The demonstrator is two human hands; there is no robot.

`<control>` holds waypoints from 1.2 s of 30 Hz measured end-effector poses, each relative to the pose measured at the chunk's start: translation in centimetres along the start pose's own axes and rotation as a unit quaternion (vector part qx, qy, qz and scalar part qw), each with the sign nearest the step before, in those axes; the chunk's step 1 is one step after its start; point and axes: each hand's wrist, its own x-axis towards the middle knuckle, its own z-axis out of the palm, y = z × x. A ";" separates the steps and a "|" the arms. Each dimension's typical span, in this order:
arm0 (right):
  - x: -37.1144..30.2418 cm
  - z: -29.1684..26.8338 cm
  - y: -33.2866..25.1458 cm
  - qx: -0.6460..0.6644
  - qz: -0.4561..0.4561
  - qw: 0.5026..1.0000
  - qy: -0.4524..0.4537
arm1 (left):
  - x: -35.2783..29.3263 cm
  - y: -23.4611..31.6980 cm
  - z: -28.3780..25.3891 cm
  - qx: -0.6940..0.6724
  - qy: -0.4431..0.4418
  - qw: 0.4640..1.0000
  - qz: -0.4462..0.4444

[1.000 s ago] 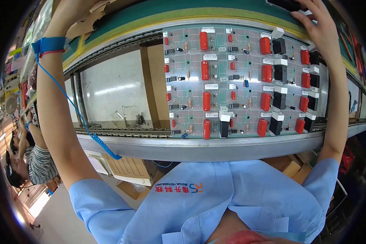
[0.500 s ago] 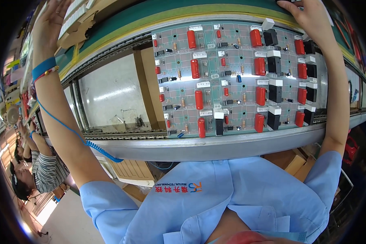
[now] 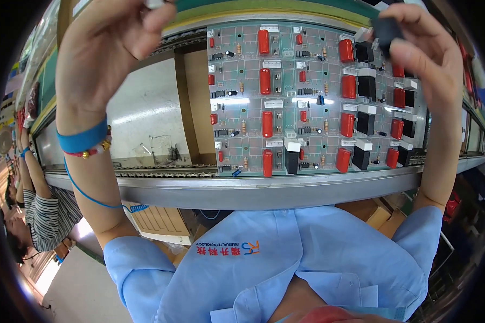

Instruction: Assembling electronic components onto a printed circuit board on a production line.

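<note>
My left hand [image 3: 110,46] is raised over the far left of the rail, its fingertips closed on a small white part [image 3: 154,4], mostly cut off by the upper edge. A black block-shaped component [image 3: 387,35] is pinched between the thumb and fingers of my right hand [image 3: 428,51], above the far right of the circuit boards [image 3: 258,105]. The boards lie in rows on the rail line and carry red capacitors [image 3: 265,82], white connectors [image 3: 274,104], and black blocks [image 3: 366,88] beside white pieces. One black block [image 3: 291,161] stands in the nearest row, left of the others.
A metal rail [image 3: 264,191] runs along the near side, with a chain track [image 3: 167,171] behind it. A blue coiled cord [image 3: 139,208] leads to my left wristband [image 3: 83,137]. Cardboard boxes [image 3: 380,215] sit below the rail. Another person in a striped top [image 3: 51,215] is at far left.
Both hands have come back from the far side toward the boards. The white part and the black component now show in them. The boards have shifted slightly in the view.
</note>
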 end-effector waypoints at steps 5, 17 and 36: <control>-0.1 6.6 -4.2 0.119 0.130 0.981 -0.084 | -0.2 -2.7 1.3 0.084 0.052 0.993 -0.064; -1.2 10.1 -6.0 -0.236 -0.037 0.965 -0.108 | -2.3 -3.2 1.2 0.226 0.067 0.969 -0.068; -0.8 7.5 -7.4 -0.223 0.002 0.973 -0.052 | -2.3 -4.2 1.1 0.306 -0.078 0.947 -0.058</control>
